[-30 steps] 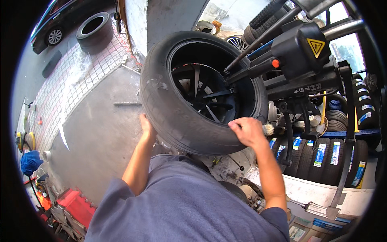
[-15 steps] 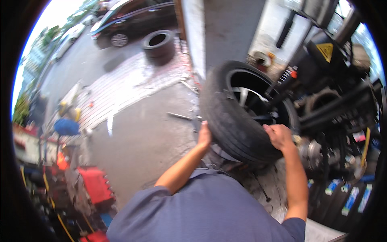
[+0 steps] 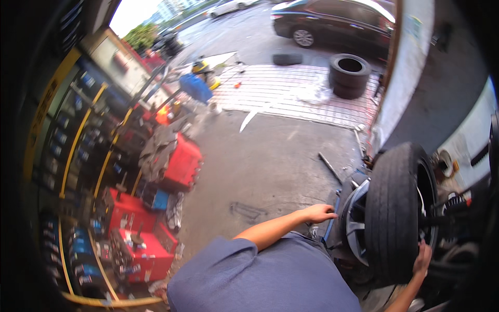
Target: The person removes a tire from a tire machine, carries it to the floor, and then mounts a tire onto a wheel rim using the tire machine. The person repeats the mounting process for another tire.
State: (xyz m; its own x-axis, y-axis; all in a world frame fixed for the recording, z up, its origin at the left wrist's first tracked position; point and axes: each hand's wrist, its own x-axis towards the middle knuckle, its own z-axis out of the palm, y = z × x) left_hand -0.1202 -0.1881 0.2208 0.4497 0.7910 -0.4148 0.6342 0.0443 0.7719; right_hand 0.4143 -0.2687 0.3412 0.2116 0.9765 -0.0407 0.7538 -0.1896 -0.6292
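Note:
A black tire (image 3: 391, 218) stands tilted at the right. Against its left side shows a silver spoked wheel rim (image 3: 355, 224); how far the rim sits inside the tire is hidden. My right hand (image 3: 422, 258) grips the tire's right edge low down, fingers at the opening. To the left of the rim, my left hand (image 3: 319, 213) is off the tire, its fingers loosely bent with nothing seen in them. A blue-edged part (image 3: 329, 229) of the machine under the rim lies just beyond its fingertips.
Dark machine arms (image 3: 452, 218) crowd the right edge. A metal bar (image 3: 329, 167) lies on the floor ahead. Red tool cabinets (image 3: 183, 164) and tire racks (image 3: 78, 151) line the left. Stacked tires (image 3: 349, 78) stand on the grating (image 3: 260, 99), with a dark car (image 3: 332, 28) beyond.
The view has swung left. The tire has tipped more upright, and the rim now shows on its left side. My left hand has come off the tire; my right hand remains on its edge.

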